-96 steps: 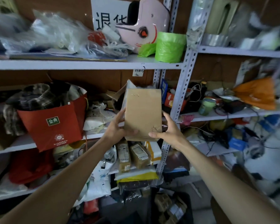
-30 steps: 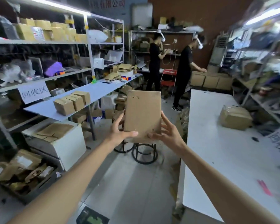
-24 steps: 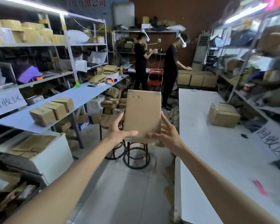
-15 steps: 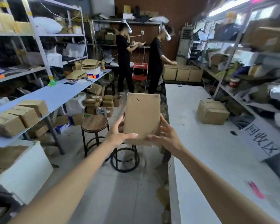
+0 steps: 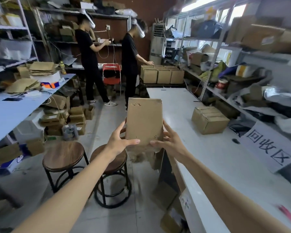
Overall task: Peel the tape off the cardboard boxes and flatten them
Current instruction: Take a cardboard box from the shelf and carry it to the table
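Observation:
I hold a brown cardboard box (image 5: 144,121) upright in front of me, at arm's length above the aisle. My left hand (image 5: 119,140) grips its lower left side, thumb across the front face and fingers behind. My right hand (image 5: 169,140) grips the lower right side the same way. The front face of the box shows small scuffs and tears. Its back and bottom are hidden.
A long white table (image 5: 217,152) runs along the right with a taped cardboard box (image 5: 209,119) on it. Two wooden stools (image 5: 64,156) stand below my hands. Two people (image 5: 89,52) work at the far end beside stacked boxes (image 5: 161,74). Shelves line both sides.
I have turned from the shelves to the aisle, and the view keeps swinging right toward the white table. The box stays held in both hands in the same grip.

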